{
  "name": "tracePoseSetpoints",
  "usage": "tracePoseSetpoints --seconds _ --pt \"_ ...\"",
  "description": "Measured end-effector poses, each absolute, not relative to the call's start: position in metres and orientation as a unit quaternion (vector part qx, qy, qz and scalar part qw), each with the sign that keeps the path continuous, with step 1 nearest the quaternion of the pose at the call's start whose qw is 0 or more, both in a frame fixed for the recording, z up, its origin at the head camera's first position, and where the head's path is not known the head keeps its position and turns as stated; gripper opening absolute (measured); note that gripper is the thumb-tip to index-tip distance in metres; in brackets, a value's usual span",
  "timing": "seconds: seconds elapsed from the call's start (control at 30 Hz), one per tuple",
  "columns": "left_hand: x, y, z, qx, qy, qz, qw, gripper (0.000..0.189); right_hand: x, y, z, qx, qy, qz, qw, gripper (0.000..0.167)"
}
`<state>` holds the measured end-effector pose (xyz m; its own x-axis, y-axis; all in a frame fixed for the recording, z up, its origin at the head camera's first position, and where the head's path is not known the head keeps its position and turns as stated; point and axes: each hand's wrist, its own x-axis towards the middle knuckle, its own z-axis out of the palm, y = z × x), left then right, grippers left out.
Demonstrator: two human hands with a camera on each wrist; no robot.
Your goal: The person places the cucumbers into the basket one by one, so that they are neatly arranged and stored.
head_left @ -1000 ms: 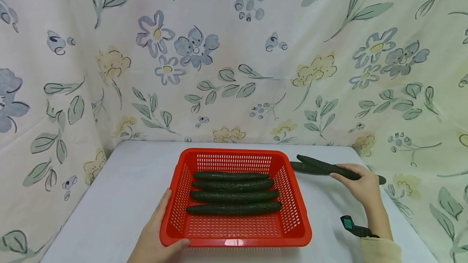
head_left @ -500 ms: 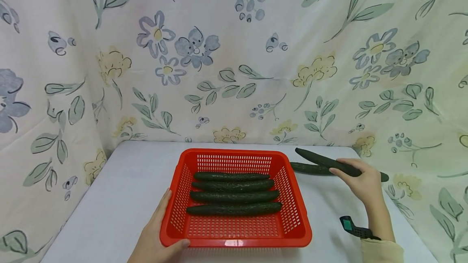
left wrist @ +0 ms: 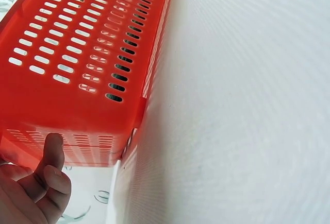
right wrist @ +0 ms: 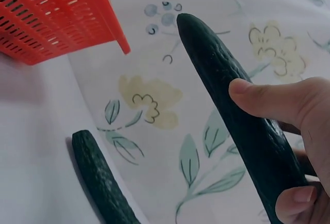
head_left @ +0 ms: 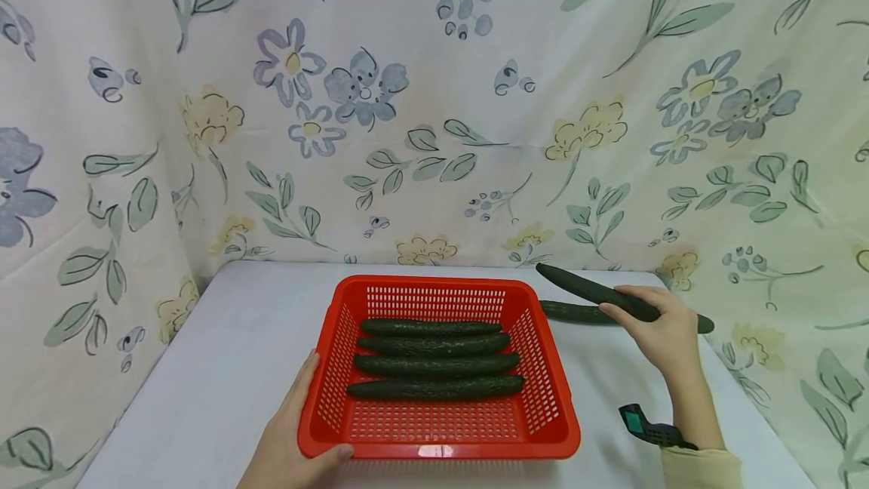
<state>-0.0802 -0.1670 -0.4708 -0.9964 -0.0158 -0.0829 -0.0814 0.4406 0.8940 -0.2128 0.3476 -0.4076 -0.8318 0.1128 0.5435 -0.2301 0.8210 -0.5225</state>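
A long dark green cucumber [head_left: 577, 284] is gripped by my right hand [head_left: 661, 323], thumb on the near side, its left end tilted up. In the right wrist view the same cucumber [right wrist: 227, 95] lies between thumb and fingers. Below it, another cucumber [head_left: 577, 313] rests on the table behind the basket's right side, partly hidden by the hand. My left hand [head_left: 288, 429] holds the near left corner of a red plastic basket [head_left: 434, 450], thumb at the front rim; the left wrist view shows fingertips [left wrist: 53, 144] at the basket's wall. Several cucumbers [head_left: 434, 366] lie side by side in the basket.
The white table [head_left: 204, 368] carries the basket in its middle. A floral cloth [head_left: 434, 96] hangs behind the table and along its sides. A black strap device [head_left: 655, 429] sits on the right wrist.
The right hand has lifted its cucumber away from the one on the table, up and slightly left, and the left end tips higher. The left hand and basket stay put.
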Motion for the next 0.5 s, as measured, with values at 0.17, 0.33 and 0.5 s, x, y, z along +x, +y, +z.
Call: tracePoseSetpoints --seconds 0.17,0.33,0.5 --pt "-0.080 -0.167 -0.471 -0.029 0.851 0.524 0.029 0.124 -0.212 0.339 -0.407 0.037 -0.908 0.301 0.289 0.037" --pt "-0.080 -0.167 -0.471 -0.029 0.856 0.515 0.029 0.124 -0.210 0.331 -0.404 0.039 -0.905 0.307 0.293 0.036" --pt "-0.081 -0.167 -0.472 -0.026 0.858 0.512 0.027 0.125 -0.208 0.322 -0.402 0.052 -0.906 0.314 0.278 0.038"
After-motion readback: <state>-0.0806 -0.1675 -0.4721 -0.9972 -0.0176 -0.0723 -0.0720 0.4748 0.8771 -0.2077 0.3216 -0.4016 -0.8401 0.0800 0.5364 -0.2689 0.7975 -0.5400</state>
